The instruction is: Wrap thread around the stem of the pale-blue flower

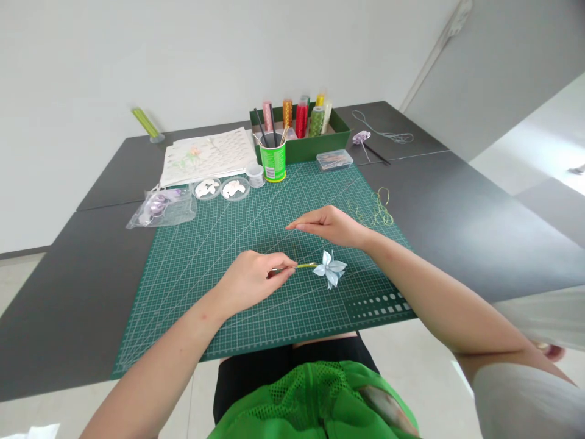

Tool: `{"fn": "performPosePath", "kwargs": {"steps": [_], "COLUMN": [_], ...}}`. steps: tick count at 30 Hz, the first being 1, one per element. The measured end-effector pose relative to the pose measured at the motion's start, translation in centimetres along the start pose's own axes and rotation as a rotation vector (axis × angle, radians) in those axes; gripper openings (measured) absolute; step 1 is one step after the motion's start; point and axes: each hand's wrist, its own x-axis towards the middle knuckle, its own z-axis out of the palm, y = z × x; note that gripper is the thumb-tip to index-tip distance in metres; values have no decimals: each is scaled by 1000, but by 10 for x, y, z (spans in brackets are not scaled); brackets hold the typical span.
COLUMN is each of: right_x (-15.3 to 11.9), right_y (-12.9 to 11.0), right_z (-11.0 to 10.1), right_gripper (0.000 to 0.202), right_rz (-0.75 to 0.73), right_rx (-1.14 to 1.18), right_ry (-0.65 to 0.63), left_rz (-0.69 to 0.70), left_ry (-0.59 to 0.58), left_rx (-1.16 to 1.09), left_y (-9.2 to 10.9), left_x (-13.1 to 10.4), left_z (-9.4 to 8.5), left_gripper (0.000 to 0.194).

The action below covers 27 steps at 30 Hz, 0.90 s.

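A pale blue artificial flower [329, 269] lies sideways just above the green cutting mat [192, 292], its petals spread to the right. My left hand [258, 277] pinches the flower's green stem [306, 265] between thumb and fingers. Farther back and to the right, my right hand [326, 225] is closed in a pinch, its fingertips pointing left above the mat. Whatever those fingertips hold, if anything, is too fine to see. Loose yellow-green thread [381, 210] lies in a tangle right of my right hand, on the mat's edge and the table.
Thread spools [301, 119] stand in a green box [301, 149] at the back. Before it are a green can [274, 163] with tools and a clear case [334, 160]. Dishes of white petals [235, 188], a plastic bag [169, 207] and paper sheets [210, 155] lie left; a purple flower [361, 138] right.
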Motion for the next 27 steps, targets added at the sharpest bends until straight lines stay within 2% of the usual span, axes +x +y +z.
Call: {"fn": "performPosePath", "kwargs": {"steps": [3, 7, 9, 13, 20, 23, 27], "right_x": [1, 2, 2, 1, 2, 1, 0], "right_y": [4, 12, 16, 22, 7, 4, 14], "right_z": [1, 0, -1, -1, -3, -7, -22], "right_gripper": [35, 31, 27, 26, 37, 38, 45], "right_rz": [12, 49, 59, 67, 75, 83, 157], "right_rx": [-33, -40, -37, -95, -26, 32, 223], "right_ry": [-33, -125, -157, -118, -174, -84, 155], "left_rz": [2, -54, -110, -182, -283, -298, -339], "left_ry": [47, 211, 288, 372, 465, 471, 495], "left_rx": [-18, -72, -104, -138, -426, -551, -667], "left_y": [-1, -2, -1, 0, -6, -11, -17], "left_x": [0, 1, 1, 3, 8, 11, 12], "left_z": [1, 0, -1, -4, -8, -11, -13], "left_gripper": [15, 11, 17, 31, 26, 28, 30]}}
